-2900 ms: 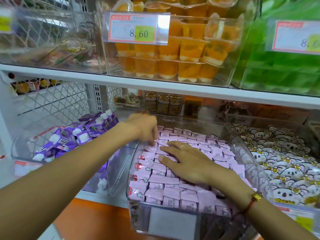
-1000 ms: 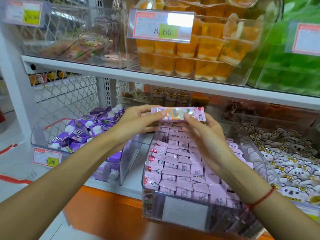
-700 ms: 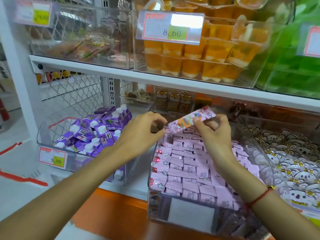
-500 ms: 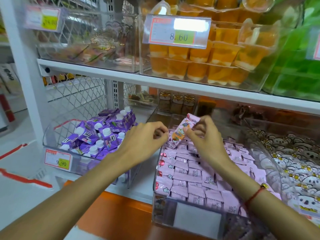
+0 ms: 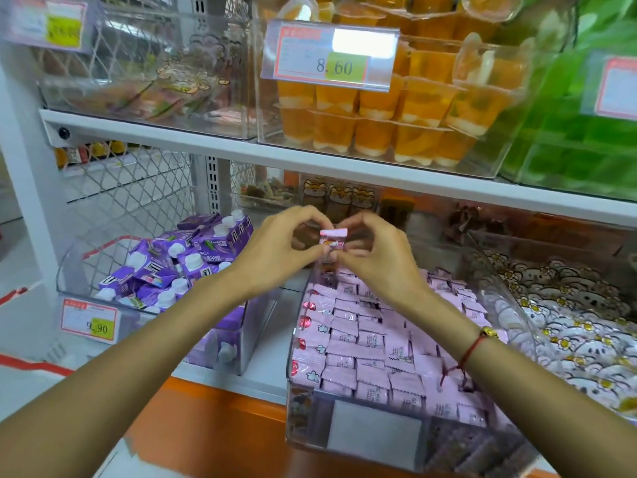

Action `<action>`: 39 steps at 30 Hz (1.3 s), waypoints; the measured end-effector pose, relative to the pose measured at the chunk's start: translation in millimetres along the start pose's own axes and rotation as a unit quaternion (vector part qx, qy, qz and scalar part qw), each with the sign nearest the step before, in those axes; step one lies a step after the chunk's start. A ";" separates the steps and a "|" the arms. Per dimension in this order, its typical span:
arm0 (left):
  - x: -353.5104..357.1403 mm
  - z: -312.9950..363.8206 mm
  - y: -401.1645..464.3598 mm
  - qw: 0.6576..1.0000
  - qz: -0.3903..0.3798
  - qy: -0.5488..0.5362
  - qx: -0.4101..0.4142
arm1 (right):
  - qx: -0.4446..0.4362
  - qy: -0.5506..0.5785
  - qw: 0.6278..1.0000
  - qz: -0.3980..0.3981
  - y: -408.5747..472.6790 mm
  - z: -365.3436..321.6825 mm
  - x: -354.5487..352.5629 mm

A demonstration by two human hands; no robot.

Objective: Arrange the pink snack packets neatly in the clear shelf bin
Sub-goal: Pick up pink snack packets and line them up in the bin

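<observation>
1. Nearest the camera, the clear shelf bin [image 5: 375, 432] is seen filled with overlapping rows of pink snack packets [image 5: 372, 343], lying flat.
2. Above the bin's far end, one pink packet [image 5: 332, 240] is pinched between the left hand [image 5: 275, 253] and the right hand [image 5: 375, 257], fingertips closed on its edges; its long axis appears to stand roughly upright.
3. An open slot is judged to lie just below the grip, equally near both hands.
4. Further left, purple cartons [image 5: 172, 263] are held in a neighbouring bin; orange jelly cups [image 5: 386, 115] are stacked on the shelf above.
</observation>
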State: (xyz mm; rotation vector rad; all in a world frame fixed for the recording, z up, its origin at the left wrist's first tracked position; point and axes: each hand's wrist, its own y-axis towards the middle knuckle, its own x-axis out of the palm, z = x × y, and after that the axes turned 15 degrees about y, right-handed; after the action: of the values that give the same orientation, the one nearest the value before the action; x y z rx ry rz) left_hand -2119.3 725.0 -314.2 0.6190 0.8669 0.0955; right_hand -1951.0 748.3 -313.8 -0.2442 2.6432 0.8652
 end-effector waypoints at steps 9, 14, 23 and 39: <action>-7.5 2.5 13.9 0.956 -0.075 0.284 -0.005 | 0.134 -0.064 0.973 -0.178 -27.3 22.2 -25.5; -1.3 15.4 33.7 0.896 -0.246 0.359 0.084 | 0.118 -0.096 0.965 -0.215 -39.5 33.9 -26.4; 7.1 28.9 40.9 0.805 -0.401 0.429 0.081 | 0.079 -0.138 0.967 -0.197 -42.7 40.7 -22.5; 9.7 20.9 -67.0 0.982 -0.028 0.034 -0.185 | 0.059 -0.265 0.946 -0.176 17.0 38.4 3.4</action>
State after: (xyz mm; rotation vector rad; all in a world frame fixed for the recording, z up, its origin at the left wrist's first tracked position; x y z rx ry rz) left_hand -2108.7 663.3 -347.3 0.2444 0.9033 0.2211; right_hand -1948.3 784.7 -334.9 -0.3797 2.0553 0.5541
